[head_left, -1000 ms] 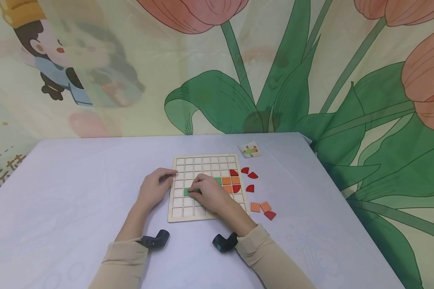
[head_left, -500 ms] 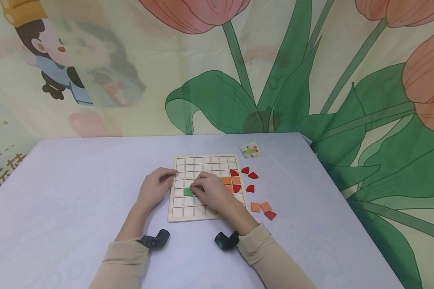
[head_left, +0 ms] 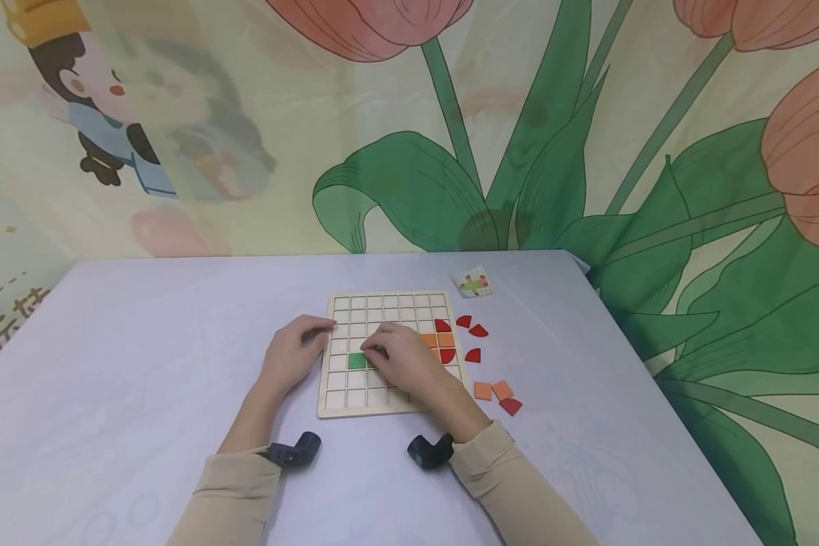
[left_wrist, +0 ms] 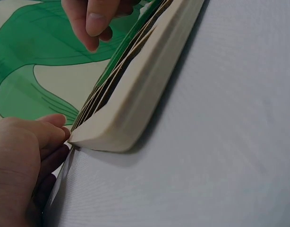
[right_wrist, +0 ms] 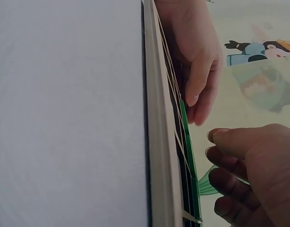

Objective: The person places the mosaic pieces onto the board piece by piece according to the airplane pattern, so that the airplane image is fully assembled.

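Note:
A wooden grid board (head_left: 337, 387) lies on the table. My left hand (head_left: 293, 353) rests at its left edge, index fingertip on the frame; in the left wrist view, its fingers touch the board's rim. Over the board's middle hovers my right hand (head_left: 409, 362), its fingers loosely bent. In the right wrist view, nothing shows between the right thumb and fingertips (right_wrist: 219, 135), which are just off the green tiles (right_wrist: 191, 161). A green square tile (head_left: 357, 361) sits left of those fingertips. Orange squares (head_left: 446, 340) and red quarter-circles (head_left: 442, 325) fill cells at the board's right; the hand covers other cells.
Loose red quarter-circle pieces (head_left: 478, 331) lie right of the board, with two orange tiles (head_left: 482, 390) and another red piece (head_left: 511, 407) nearer me. A small pattern card (head_left: 474, 282) lies beyond the board's far right corner. A printed curtain hangs behind the table.
My right hand has drifted slightly right and away from me, uncovering more of the green tile at its left. The left hand stays at the board's edge.

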Tool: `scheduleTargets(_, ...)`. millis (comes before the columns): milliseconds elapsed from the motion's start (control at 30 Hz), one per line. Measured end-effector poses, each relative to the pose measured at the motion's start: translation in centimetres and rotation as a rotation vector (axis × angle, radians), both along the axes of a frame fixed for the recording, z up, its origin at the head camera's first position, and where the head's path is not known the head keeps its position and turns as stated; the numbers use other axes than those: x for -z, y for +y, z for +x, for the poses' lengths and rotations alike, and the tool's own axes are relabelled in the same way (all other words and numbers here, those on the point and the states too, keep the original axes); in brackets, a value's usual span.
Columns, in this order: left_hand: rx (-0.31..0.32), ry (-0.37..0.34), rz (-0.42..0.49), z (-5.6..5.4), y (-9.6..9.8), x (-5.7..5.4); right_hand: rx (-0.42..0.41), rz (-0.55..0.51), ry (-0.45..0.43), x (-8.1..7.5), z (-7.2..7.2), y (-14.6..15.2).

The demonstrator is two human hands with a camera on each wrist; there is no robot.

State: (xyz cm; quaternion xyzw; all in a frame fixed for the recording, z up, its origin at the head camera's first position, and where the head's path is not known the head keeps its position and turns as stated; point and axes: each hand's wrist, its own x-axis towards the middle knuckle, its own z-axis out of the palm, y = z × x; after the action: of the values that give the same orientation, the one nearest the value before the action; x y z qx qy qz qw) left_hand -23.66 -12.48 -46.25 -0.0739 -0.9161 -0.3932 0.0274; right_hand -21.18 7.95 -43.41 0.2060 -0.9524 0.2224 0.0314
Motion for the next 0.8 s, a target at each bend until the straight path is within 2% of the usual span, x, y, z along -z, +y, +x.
scheduleTargets(200, -0.004, -0.014, 0.002, -0.02, 0.05, -0.02, -0.024, 0.021, -0.010, 0.23, 0.00, -0.04)
scheduleTargets(433, 0.001, -0.015, -0.008, -0.31, 0.16, -0.29, -0.112, 0.025, 0.006, 0.70, 0.12, -0.54)
scheduleTargets(800, -0.007, -0.018, -0.015, -0.17, 0.03, -0.23, -0.127, 0.002, -0.005, 0.86, 0.08, -0.60)
